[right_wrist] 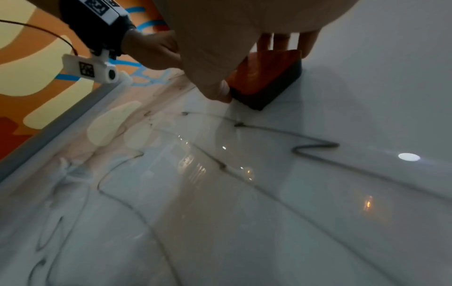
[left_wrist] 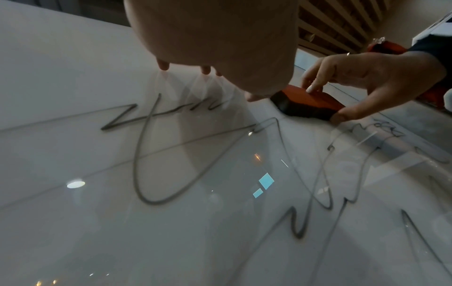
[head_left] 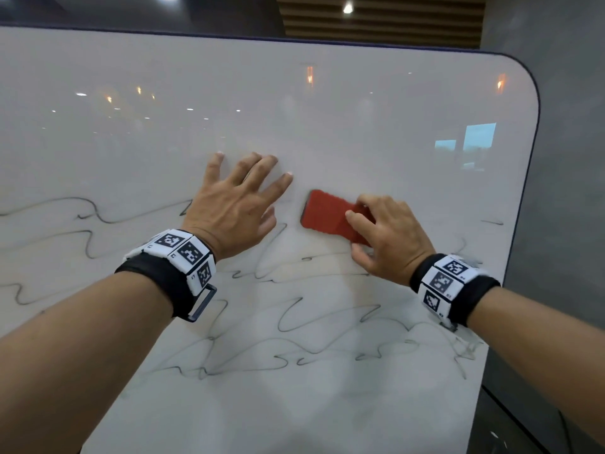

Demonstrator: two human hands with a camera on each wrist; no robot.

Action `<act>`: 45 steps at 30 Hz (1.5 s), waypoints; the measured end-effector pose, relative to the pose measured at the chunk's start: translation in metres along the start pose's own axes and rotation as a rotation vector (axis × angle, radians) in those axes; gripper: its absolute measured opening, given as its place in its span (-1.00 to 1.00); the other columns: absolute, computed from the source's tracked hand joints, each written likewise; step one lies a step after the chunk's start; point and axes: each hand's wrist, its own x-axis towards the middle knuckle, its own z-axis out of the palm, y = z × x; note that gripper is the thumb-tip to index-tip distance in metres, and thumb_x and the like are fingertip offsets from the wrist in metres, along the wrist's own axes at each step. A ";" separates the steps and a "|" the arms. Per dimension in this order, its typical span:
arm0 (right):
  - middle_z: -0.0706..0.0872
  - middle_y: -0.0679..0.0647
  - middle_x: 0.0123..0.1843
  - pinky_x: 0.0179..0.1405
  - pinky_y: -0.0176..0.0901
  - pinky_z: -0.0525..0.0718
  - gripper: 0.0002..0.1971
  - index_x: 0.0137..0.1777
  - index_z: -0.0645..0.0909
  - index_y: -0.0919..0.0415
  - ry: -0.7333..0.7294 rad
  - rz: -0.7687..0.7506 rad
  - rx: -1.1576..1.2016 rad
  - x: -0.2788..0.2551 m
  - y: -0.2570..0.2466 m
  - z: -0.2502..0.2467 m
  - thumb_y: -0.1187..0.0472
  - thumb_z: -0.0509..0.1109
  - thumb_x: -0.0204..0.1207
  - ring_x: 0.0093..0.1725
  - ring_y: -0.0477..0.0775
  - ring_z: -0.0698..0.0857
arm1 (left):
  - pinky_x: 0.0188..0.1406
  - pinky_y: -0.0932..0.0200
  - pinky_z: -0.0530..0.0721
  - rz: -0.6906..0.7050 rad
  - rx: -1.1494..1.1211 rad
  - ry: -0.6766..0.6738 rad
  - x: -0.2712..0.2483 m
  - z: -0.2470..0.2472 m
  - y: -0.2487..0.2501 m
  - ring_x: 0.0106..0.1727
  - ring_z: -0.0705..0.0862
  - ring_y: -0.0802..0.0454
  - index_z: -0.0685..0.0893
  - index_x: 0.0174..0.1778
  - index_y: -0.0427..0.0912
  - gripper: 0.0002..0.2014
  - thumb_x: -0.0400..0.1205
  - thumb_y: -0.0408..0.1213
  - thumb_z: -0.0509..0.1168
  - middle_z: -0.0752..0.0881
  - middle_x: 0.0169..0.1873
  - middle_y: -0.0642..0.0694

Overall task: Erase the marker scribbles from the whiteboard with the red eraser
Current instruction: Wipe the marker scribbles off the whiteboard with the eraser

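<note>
The left hand (head_left: 235,204) lay flat on the whiteboard (head_left: 360,126) with its fingers spread and straight, holding nothing, just to the left of the red eraser (head_left: 330,214) and close in its way on that side; a narrow strip of board separated its fingertips from the eraser's end. Both wrists wore black bands with white coded tags (head_left: 186,253). The right hand (head_left: 389,237) gripped the eraser, thumb on its lower edge and fingers curled over the upper one, the dark felt face pressed to the board. The eraser's long axis ran roughly left to right, tilted slightly down toward the right, its free end pointing at the left hand. It sat about mid-height, right of the board's centre. Black marker scribbles (head_left: 294,319) ran in wavy lines below and to the left of both hands, reaching toward the right edge. Above the hands the board was clean up to its top edge and rounded upper right corner. A grey wall (head_left: 569,191) stood past the right edge.
</note>
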 end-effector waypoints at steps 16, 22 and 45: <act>0.65 0.27 0.22 0.00 0.12 0.54 -0.48 0.43 0.63 0.09 0.046 -0.158 -0.001 0.047 -0.020 -0.002 0.22 0.43 0.43 0.05 0.31 0.58 | 0.43 -0.53 0.27 -0.044 0.032 -0.010 -0.024 0.002 -0.026 0.62 0.32 -0.18 0.41 0.60 -0.05 -0.39 0.56 -0.10 0.08 0.36 0.61 -0.20; 0.66 0.29 0.20 -0.05 0.12 0.55 -0.49 0.41 0.64 0.12 0.053 -0.173 0.013 0.044 -0.046 0.009 0.21 0.44 0.42 0.02 0.34 0.61 | 0.42 -0.50 0.28 -0.044 0.030 0.007 -0.026 0.003 -0.029 0.60 0.34 -0.19 0.42 0.59 -0.08 -0.39 0.56 -0.11 0.00 0.39 0.59 -0.20; 0.66 0.26 0.19 0.00 0.14 0.54 -0.45 0.40 0.64 0.06 -0.003 -0.265 0.028 0.073 -0.080 0.011 0.17 0.40 0.35 0.05 0.33 0.61 | 0.50 -0.56 0.18 -0.024 0.085 0.052 -0.061 0.022 -0.065 0.67 0.25 -0.15 0.29 0.67 -0.05 -0.10 0.49 0.44 0.17 0.28 0.66 -0.18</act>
